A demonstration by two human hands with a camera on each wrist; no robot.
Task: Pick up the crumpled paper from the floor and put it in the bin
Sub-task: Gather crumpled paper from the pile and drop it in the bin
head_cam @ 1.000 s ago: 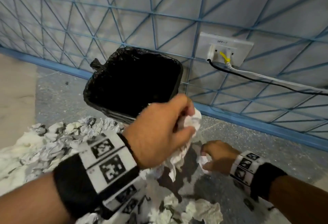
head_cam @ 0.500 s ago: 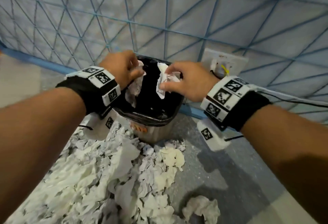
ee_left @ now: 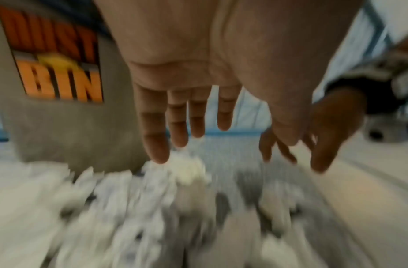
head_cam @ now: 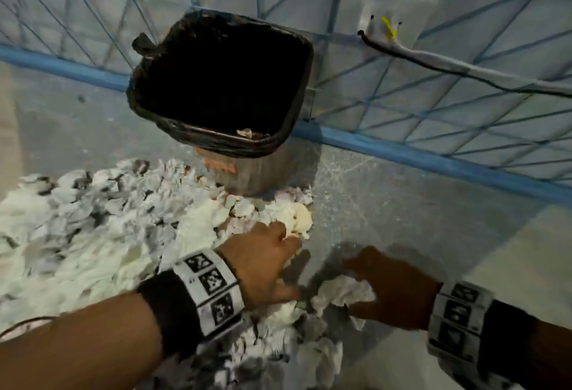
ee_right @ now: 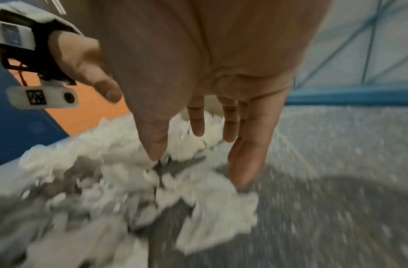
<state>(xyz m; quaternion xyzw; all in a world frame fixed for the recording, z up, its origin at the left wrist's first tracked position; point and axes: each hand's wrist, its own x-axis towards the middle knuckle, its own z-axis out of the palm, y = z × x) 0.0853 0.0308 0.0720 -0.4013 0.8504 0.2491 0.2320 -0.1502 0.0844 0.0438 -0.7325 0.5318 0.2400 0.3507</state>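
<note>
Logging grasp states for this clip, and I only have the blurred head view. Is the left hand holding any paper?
Observer: No. In the left wrist view the left hand is empty, with its fingers straight above the paper pile.
Operator: And the right hand?
Observer: The right wrist view shows the right hand spread, with its fingertips down at a crumpled paper but not curled round it.
Operator: What is the orange patch on the bin?
Observer: It is a label on the bin that reads DUST BIN.
</note>
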